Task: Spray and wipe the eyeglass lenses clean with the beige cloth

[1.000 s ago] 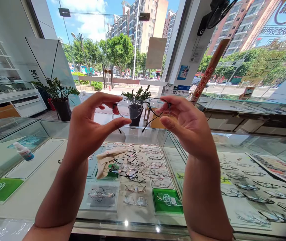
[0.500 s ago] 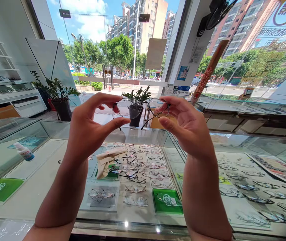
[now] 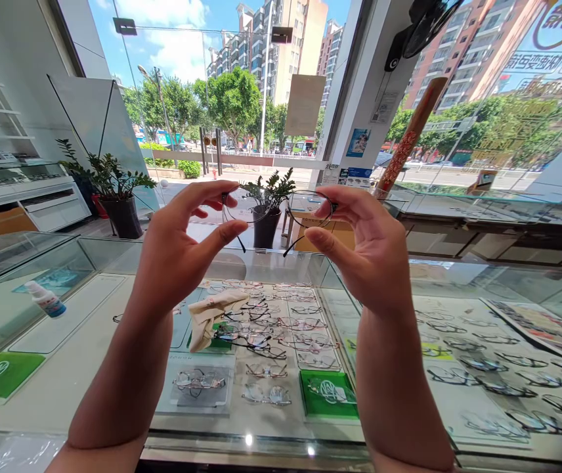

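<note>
A pair of thin dark-rimmed eyeglasses is raised above the glass counter, both round lenses towards me and the temple tips hanging below. My left hand is closed on its left end, fingers at the hinge and thumb under the lens. At the other end, my right hand grips the frame by the hinge, thumb near the lower rim. Beneath the hands, many eyeglass frames lie in rows inside the display case. A beige cleaning cloth rests crumpled on the glass between my forearms.
A white spray bottle stands on the counter at left. Green logo pads are among the displays. More spectacles and a printed sheet are at right. Beyond the counter are potted plants and a glass shopfront.
The eyeglasses have turned slightly in my hands: the temple tips hang differently, and the left one now slants more inward. My left hand has shifted a little; the grip of both hands stays.
</note>
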`<action>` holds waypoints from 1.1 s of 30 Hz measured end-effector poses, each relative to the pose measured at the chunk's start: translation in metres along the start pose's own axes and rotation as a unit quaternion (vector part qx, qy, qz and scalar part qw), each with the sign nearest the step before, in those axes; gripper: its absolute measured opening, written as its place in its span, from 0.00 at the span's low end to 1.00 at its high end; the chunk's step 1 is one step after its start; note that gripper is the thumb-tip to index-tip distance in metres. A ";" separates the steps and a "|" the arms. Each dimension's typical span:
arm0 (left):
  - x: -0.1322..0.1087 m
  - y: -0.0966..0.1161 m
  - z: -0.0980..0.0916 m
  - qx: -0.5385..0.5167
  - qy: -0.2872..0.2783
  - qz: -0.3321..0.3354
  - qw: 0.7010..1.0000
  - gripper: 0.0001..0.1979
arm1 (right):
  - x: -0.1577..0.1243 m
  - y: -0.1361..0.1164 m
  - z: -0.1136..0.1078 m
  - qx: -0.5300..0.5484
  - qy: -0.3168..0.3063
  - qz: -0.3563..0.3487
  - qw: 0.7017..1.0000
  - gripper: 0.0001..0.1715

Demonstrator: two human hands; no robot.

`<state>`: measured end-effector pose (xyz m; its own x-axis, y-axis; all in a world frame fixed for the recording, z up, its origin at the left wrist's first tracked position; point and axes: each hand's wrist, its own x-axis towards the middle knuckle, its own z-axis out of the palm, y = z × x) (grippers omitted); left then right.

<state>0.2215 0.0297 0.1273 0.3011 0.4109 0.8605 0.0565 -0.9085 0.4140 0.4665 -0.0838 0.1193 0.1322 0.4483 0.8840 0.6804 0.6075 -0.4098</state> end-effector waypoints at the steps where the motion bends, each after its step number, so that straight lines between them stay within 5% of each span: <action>1: 0.000 0.000 0.000 -0.001 -0.003 -0.002 1.000 0.24 | 0.000 0.000 0.000 -0.002 0.002 0.000 1.000 0.27; 18: 0.000 -0.005 0.002 -0.025 -0.022 -0.014 0.999 0.26 | 0.000 -0.004 0.000 -0.019 0.003 -0.012 1.000 0.27; 33: -0.004 0.006 0.015 0.013 0.041 -0.002 0.999 0.22 | 0.002 -0.001 -0.001 -0.032 -0.012 0.028 0.999 0.26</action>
<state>0.2348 0.0216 0.1220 0.2224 0.4183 0.8806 0.0822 -0.9081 0.4106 0.4672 -0.0840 0.1221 0.1541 0.4963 0.8544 0.7175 0.5383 -0.4421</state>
